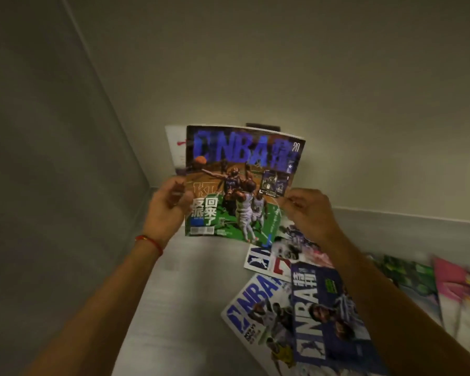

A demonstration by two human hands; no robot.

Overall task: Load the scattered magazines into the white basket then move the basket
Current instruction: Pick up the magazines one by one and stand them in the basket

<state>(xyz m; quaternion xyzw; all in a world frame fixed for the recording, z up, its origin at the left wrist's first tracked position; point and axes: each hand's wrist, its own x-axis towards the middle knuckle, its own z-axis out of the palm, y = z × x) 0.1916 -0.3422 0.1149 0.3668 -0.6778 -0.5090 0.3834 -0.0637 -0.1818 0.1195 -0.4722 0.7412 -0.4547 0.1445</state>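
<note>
Both arms reach forward and up, forearms coming in from 7 and 5 o'clock and meeting near the middle. The left hand [168, 204] grips the left edge of the held magazine [242, 180], fingers curled round it, a red string [149, 241] on the wrist. The right hand [308, 210] pinches the right edge, thumb on the cover. The magazine stands upright, cover facing the camera, with another white one [175, 147] just behind at its 10 o'clock. More magazines [304, 308] lie overlapping on the floor [179, 308] at 5 o'clock, a green one [410, 278] and a pink one [459, 294] blurred at 4.
</note>
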